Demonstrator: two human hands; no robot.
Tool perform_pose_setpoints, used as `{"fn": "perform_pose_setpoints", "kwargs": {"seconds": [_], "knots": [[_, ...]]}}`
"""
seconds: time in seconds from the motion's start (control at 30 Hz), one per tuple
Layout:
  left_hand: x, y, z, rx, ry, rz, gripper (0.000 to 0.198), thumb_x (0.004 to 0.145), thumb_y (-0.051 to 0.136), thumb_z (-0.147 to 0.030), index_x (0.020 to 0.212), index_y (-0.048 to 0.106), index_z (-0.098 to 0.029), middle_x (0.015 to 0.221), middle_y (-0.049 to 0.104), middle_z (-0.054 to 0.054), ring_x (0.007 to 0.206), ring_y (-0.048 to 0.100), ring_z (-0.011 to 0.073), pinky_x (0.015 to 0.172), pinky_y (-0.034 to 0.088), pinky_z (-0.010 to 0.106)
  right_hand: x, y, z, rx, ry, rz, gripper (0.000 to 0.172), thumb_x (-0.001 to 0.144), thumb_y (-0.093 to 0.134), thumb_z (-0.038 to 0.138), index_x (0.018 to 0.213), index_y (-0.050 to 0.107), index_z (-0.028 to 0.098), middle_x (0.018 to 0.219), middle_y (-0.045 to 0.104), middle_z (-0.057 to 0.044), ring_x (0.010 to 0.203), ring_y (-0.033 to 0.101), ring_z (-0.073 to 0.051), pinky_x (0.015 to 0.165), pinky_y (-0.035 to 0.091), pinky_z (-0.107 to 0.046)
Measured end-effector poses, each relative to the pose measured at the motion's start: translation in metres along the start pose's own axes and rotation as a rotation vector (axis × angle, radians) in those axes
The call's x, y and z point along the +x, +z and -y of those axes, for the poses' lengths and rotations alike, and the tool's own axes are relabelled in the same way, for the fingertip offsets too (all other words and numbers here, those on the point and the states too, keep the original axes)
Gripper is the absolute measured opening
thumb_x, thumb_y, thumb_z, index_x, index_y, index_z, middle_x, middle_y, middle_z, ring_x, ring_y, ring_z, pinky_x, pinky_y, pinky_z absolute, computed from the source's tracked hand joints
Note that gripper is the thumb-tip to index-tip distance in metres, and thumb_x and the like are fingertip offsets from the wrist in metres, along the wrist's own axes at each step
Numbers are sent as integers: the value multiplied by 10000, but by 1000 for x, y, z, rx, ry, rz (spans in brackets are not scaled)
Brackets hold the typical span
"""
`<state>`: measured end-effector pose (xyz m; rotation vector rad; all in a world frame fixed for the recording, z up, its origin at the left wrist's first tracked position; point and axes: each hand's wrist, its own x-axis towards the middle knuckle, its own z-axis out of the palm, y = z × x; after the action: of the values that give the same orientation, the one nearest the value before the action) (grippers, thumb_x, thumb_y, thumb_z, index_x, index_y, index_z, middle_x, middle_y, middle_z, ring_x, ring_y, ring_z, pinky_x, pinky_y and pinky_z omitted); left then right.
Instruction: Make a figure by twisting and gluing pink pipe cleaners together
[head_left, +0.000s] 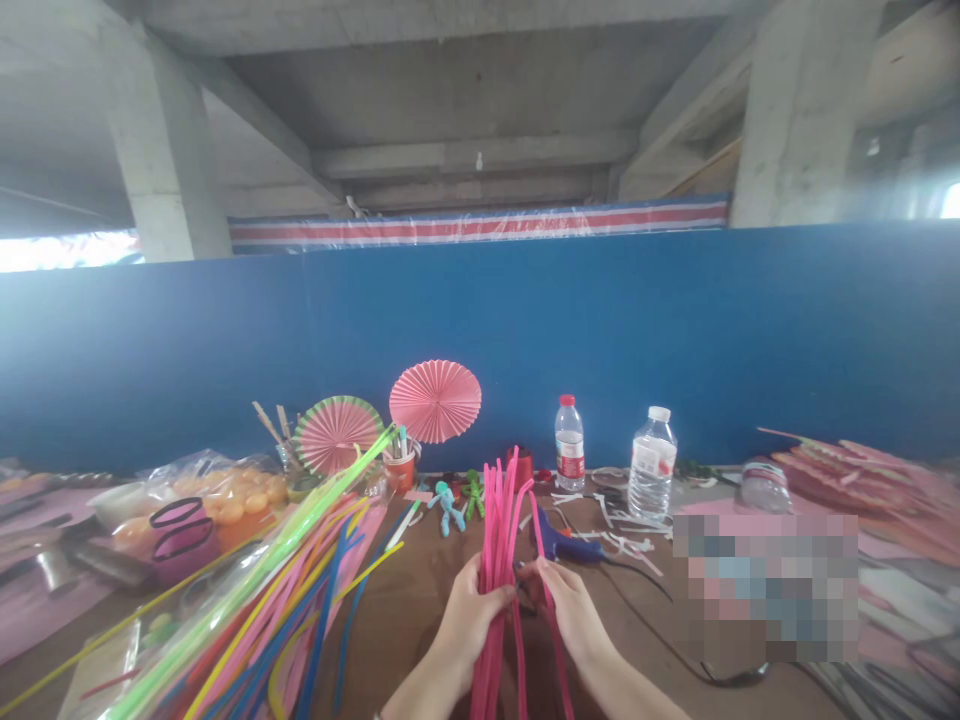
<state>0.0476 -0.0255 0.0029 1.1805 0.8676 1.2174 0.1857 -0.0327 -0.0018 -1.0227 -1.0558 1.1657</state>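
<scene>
My left hand [480, 610] is wrapped round an upright bundle of long pink pipe cleaners [495, 540], thumb across the front. To its right, my right hand [561, 605] pinches one bent pink pipe cleaner [541, 530] that stands apart from the bundle, its top folded over. Something small and dark shows between the two hands; I cannot make out what it is. Just behind my right hand lies a blue glue gun [566, 543] with a black cord. Beyond the bundle are a light blue pipe-cleaner figure [447, 510] and a green one [473, 494].
Long coloured pipe cleaners [300, 610] and a bright green bundle [255, 580] spread across the left. Pink paper fans [435, 400] stand at the back by a pen cup [399, 470]. Two bottles [652, 465] and white scraps [626, 520] are at right, before a blue partition [600, 330].
</scene>
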Motion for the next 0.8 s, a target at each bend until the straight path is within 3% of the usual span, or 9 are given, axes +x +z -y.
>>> {"fn": "perform_pose_setpoints", "kwargs": {"seconds": [0.17,0.3,0.5,0.67,0.8], "knots": [[0,-1,0,-25,-23,2,299,656,688,-187,939,624,-114,753,687,53,677,649,213,663,500,311,3,-1,-8,-25,20,11,387,641,640,532,636,632,145,460,516,30,399,444,-107,395,347,-220],[-2,3,-3,-52,-53,44,372,626,726,-242,960,632,-107,712,693,61,631,656,228,655,505,343,3,1,-14,-42,59,53,343,638,664,463,741,638,137,437,505,46,337,426,-95,338,333,-208],[-2,5,-3,-49,-54,32,359,575,752,-196,903,658,-85,642,682,51,545,624,195,580,491,311,2,1,-11,-77,59,60,287,629,674,392,708,648,117,439,559,20,327,447,-99,323,328,-205],[8,-9,-3,-29,-8,-148,219,614,715,-237,771,631,-111,473,567,-25,399,509,112,410,378,215,3,-1,-12,-62,54,-6,231,649,655,365,653,613,137,434,530,44,343,445,-91,349,321,-199],[20,-31,-6,-6,37,-370,155,732,599,-279,820,559,-158,557,540,-51,435,493,72,425,364,181,2,-1,-10,-31,90,-74,210,666,636,355,653,578,153,428,499,59,345,432,-79,352,289,-179]]}}
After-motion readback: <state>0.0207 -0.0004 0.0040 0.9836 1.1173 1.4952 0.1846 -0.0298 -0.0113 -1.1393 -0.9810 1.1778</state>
